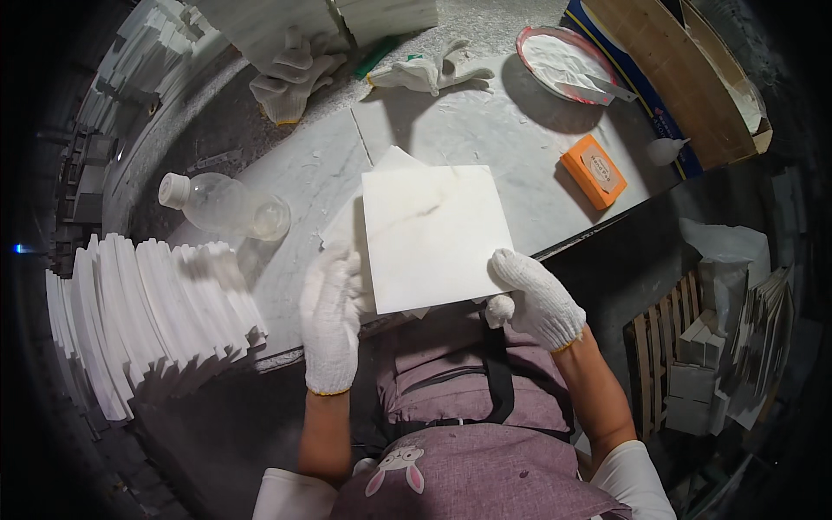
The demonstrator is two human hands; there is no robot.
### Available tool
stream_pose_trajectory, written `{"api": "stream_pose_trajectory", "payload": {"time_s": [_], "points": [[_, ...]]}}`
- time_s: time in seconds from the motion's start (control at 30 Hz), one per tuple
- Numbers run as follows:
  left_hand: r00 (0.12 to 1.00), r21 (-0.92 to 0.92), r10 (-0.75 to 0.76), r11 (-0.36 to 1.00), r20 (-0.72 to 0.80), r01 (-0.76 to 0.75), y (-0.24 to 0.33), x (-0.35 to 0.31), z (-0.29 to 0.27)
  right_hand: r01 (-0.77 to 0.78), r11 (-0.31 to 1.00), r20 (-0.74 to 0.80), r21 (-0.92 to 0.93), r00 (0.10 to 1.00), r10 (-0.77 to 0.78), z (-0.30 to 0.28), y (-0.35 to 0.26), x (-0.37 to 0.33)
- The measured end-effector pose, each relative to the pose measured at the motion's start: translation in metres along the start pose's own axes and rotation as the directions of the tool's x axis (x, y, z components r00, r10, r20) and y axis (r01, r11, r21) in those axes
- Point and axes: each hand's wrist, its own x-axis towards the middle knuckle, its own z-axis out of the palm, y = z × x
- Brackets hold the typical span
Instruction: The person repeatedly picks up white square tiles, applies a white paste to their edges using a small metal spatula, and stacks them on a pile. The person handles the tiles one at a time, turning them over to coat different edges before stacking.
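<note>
A square white marble-look tile (438,238) with a faint tan vein is tilted over the near edge of the work table. My right hand (539,299), in a white knitted glove, pinches its lower right corner, thumb on top and fingers beneath. Beside the tile's left edge is my left hand (332,316), gloved the same way, its fingers stretched upward; whether they touch the edge is hard to see. Corners of another white piece (399,159) stick out from under the tile.
Left stand a row of white tiles (147,303) on edge and a clear plastic bottle (225,206) lying down. Spare gloves (433,74) lie at the back. Right are a bowl of white paste (563,65) with a scraper, an orange box (594,172) and a cardboard carton (685,78).
</note>
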Motion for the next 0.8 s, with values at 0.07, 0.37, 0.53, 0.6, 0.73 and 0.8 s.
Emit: {"api": "stream_pose_trajectory", "payload": {"time_s": [0.07, 0.37, 0.53, 0.6, 0.73, 0.8], "points": [[0.983, -0.027, -0.112, 0.993, 0.143, 0.117, 0.016, -0.005, 0.026, 0.019, 1.000, 0.011, -0.019, 1.000, -0.019, -0.003, 0.004, 0.003], [0.932, -0.110, -0.254, 0.951, 0.261, 0.289, 0.011, 0.008, 0.033, -0.061, 0.959, 0.132, 0.278, 0.991, 0.024, -0.011, 0.015, 0.011], [0.950, -0.219, -0.268, 0.929, 0.160, 0.299, 0.003, 0.011, 0.034, -0.044, 0.979, 0.304, 0.199, 0.952, -0.019, -0.029, 0.019, 0.018], [0.950, -0.204, -0.257, 0.935, 0.180, 0.291, 0.001, 0.011, 0.032, 0.007, 0.998, 0.059, 0.068, 0.998, -0.011, -0.011, 0.010, 0.007], [0.920, -0.134, -0.219, 0.952, 0.327, 0.274, -0.001, 0.012, 0.020, 0.025, 0.983, 0.004, -0.179, 1.000, -0.025, -0.007, 0.002, 0.006], [0.885, -0.106, -0.173, 0.965, 0.433, 0.241, -0.005, 0.014, 0.010, 0.091, 0.959, 0.005, -0.270, 0.996, -0.093, -0.012, 0.005, 0.007]]}}
